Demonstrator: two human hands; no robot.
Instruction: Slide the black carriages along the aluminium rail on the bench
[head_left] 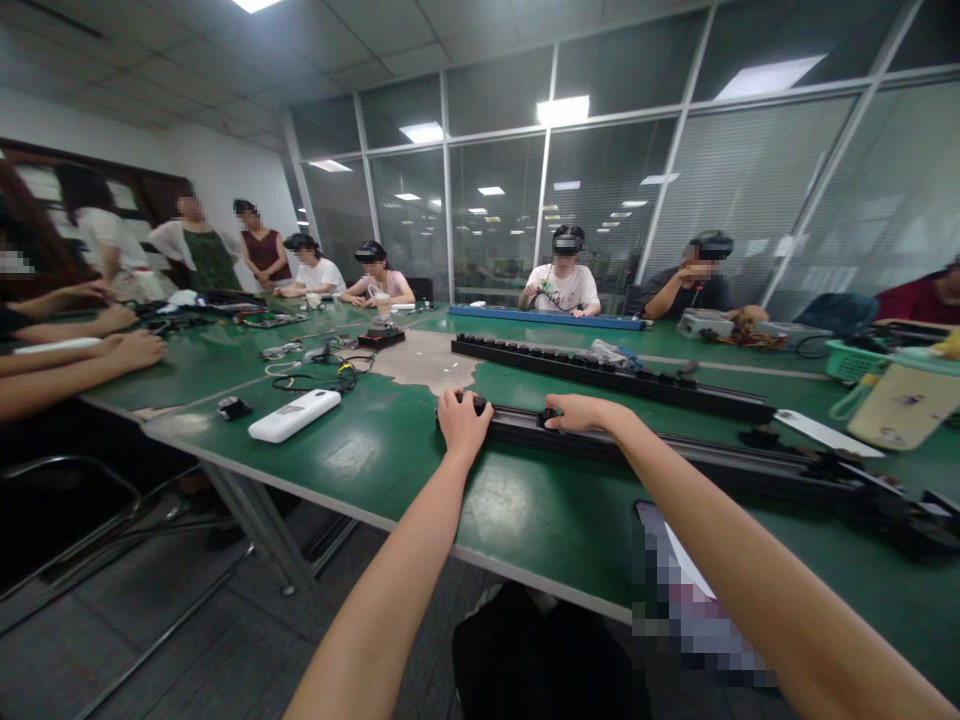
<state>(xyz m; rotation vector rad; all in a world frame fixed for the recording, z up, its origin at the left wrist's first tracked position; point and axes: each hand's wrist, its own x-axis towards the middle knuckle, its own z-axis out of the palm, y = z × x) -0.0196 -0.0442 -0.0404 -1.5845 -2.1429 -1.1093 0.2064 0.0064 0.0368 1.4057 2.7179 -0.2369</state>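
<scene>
A long black channel-shaped bar (675,462) lies across the green table in front of me. At its left end, my left hand (463,425) is closed over the bar, fingers curled around a black part there. Farther right along the same bar, my right hand (581,412) is pinching a small black piece (553,414) at the channel. My fingers partly cover that piece, and I cannot make out whether it is fixed to the bar. Behind it lies a second long black bar (540,368) with a row of raised black pieces.
A white power bank-like box (295,416) and a small black block (234,407) are at left, near cables (322,375). A phone-like dark item (649,530) sits by the front edge. A green basket (855,360) and cream container (904,405) stand right. Co-workers sit around the table.
</scene>
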